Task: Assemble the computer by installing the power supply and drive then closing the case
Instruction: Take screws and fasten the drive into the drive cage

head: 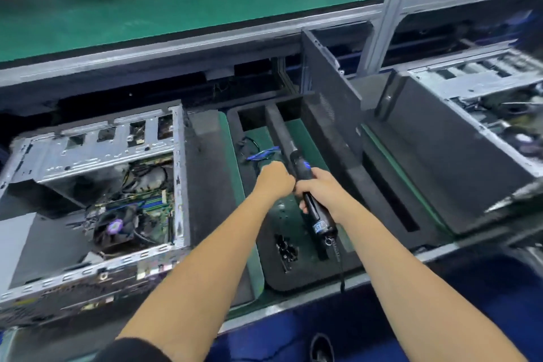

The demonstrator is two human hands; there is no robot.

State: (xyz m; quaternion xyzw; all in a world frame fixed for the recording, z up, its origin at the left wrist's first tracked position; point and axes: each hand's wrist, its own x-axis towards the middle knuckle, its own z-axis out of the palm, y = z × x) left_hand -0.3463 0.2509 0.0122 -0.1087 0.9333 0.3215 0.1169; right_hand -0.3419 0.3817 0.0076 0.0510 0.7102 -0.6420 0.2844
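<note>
My right hand grips the electric screwdriver, its long axis pointing away and slightly left over the foam tray, my left hand fisted beside it (contents hidden), while the open case lies well left on the desk, nearer my left.

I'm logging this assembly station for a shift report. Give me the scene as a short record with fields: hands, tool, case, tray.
right hand: grips the electric screwdriver around its barrel
left hand: fist curled beside the screwdriver; contents not visible
open computer case: left of the hands, side off, motherboard and fan exposed
foam tray: under the hands, holding a blue cable and small black parts
second case: at right, blurred
</note>
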